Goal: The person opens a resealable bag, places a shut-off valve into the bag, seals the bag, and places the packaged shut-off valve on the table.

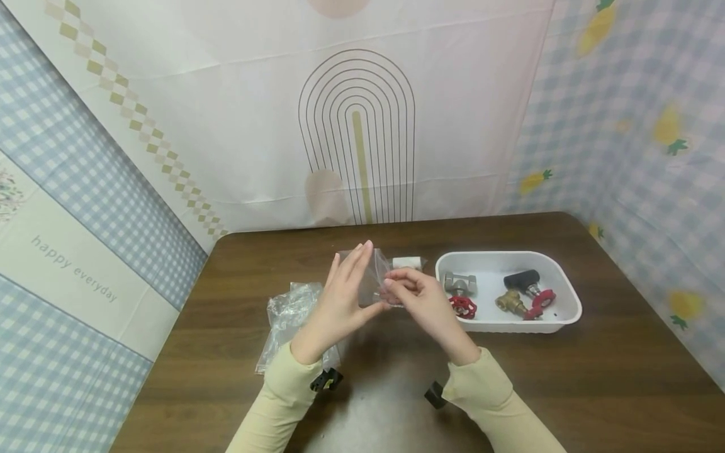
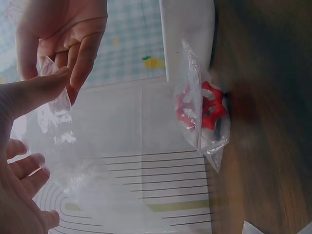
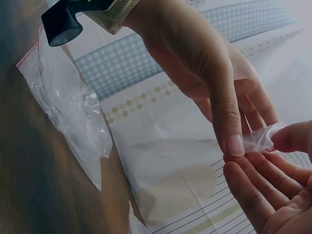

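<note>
A clear plastic bag (image 1: 370, 274) is held up between the hands above the table. My right hand (image 1: 421, 305) pinches the bag's edge with thumb and fingertips. The fingers of my left hand (image 1: 342, 296) are straight and raised against the bag's left side. Its thumb (image 2: 41, 92) stretches toward the pinched edge. Beyond the hands, a second clear bag holding a piece with a red handwheel (image 2: 212, 109) lies on the table. A white cylinder (image 1: 406, 263) shows behind the right hand. More flat clear bags (image 1: 290, 314) lie left, partly under the left forearm.
To the right stands a white tray (image 1: 515, 327) with a grey valve (image 1: 460, 283) bearing a red handwheel, a brass valve (image 1: 510, 302) and a black-handled part (image 1: 522, 279). The brown table (image 1: 612, 377) meets a cloth-covered wall behind.
</note>
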{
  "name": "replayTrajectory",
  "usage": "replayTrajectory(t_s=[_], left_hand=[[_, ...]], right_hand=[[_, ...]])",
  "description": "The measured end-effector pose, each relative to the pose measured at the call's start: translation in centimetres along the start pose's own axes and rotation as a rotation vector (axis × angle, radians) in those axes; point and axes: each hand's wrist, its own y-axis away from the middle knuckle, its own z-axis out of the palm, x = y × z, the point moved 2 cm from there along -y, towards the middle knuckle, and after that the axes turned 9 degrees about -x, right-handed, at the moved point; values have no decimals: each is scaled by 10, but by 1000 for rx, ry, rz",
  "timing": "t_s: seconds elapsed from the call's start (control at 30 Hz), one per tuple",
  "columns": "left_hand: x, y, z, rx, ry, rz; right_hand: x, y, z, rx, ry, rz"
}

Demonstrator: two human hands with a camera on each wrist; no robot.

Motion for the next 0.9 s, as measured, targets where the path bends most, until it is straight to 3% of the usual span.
replayTrajectory(t_s=[0.2, 0.43, 0.63, 0.9], left_hand=[[4, -1, 4, -70, -49, -16], [8, 0, 11, -154, -12, -42], [11, 2, 13, -133, 4, -8], [12, 2, 12, -66, 43, 81]], right_hand=[[-5, 2, 1, 12, 95, 9], [-6, 4, 4, 25, 239, -10], [-4, 5, 5, -26, 260, -22], [-9, 7, 1, 46, 348, -73]])
